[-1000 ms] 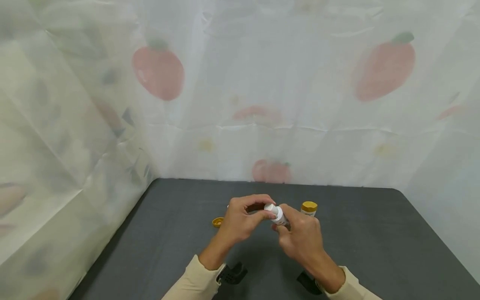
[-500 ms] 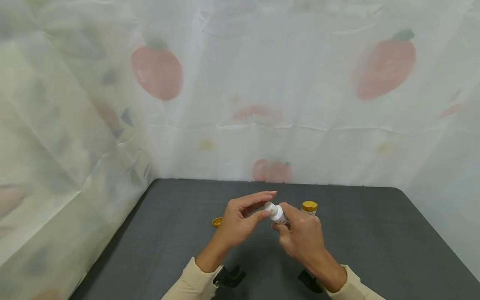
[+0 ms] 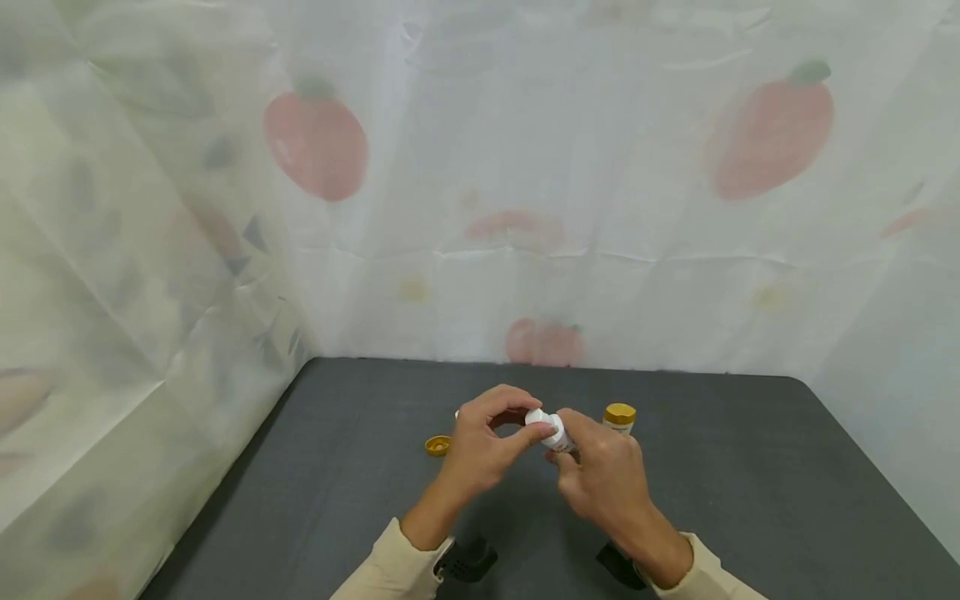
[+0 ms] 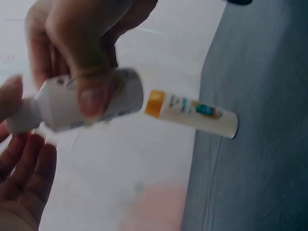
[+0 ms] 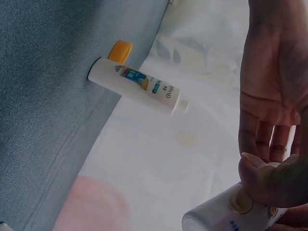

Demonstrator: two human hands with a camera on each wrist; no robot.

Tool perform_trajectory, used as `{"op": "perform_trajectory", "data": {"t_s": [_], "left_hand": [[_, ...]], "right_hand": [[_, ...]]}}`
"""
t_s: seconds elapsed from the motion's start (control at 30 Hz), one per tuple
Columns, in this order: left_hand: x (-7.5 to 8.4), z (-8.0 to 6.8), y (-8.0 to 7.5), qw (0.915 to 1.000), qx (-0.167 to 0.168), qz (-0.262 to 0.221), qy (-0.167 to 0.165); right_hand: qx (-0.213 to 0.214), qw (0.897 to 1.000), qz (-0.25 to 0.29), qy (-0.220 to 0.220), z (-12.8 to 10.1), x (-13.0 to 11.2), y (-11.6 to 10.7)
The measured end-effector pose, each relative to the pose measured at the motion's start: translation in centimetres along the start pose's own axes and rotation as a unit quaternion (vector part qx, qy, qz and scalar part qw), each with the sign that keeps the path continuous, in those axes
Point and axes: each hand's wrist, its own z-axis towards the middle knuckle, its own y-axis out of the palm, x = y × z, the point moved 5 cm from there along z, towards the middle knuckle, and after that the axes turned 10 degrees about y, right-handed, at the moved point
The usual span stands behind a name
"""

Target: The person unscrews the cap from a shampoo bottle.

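Note:
My left hand (image 3: pixel 478 443) pinches a white cap (image 3: pixel 536 417) between thumb and fingers. The cap sits at the mouth of a small white bottle (image 3: pixel 559 440), which my right hand (image 3: pixel 606 471) grips round its body. The bottle is tilted, its top toward my left hand, and raised above the table. In the left wrist view the right thumb (image 4: pixel 94 98) lies along the bottle, and the cap (image 4: pixel 21 118) points to the left fingers. Printing shows on the bottle (image 5: pixel 231 211) in the right wrist view, where the left thumb (image 5: pixel 262 180) covers its top.
A white bottle with a yellow cap (image 3: pixel 618 413) stands behind my right hand. A loose yellow cap (image 3: pixel 438 446) lies left of my left hand, beside another upright white bottle (image 5: pixel 137 86) without its cap. A printed curtain (image 3: pixel 637 208) borders the dark table (image 3: pixel 750 467).
Half a second ago my left fingers were lifted and spread at the cap; now they are curled onto it again. My right hand has stayed in place with the bottle.

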Motion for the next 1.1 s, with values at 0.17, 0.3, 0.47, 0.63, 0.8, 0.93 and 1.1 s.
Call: {"op": "perform_trajectory", "data": {"t_s": [0.17,0.3,0.47,0.63,0.8,0.93,1.1], "left_hand": [[0.25,-0.20,0.53,0.9998,0.014,-0.002,-0.015],[0.68,-0.21,0.55,0.9993,-0.008,-0.035,-0.012],[0.88,-0.08,0.37,0.9991,-0.028,-0.023,-0.024],[0.77,0.20,0.35,0.9996,-0.019,0.005,-0.022],[0.58,0.19,0.63,0.9993,-0.018,0.001,-0.033],[0.72,0.09,0.64,0.9965,-0.003,-0.077,-0.032],[0.61,-0.04,0.73,0.9889,-0.021,-0.142,-0.039]], "right_hand": [[0.001,1.000,0.005,-0.002,0.01,0.25,0.06],[-0.010,1.000,0.004,0.009,0.12,0.38,0.07],[-0.017,1.000,0.008,0.018,0.18,0.35,-0.07],[-0.013,1.000,0.014,0.016,0.06,0.33,-0.12],[-0.013,1.000,0.011,0.014,-0.02,0.29,-0.24],[-0.027,0.999,0.019,0.029,0.20,0.27,-0.34],[-0.040,0.998,0.030,0.046,0.44,0.30,-0.49]]}}
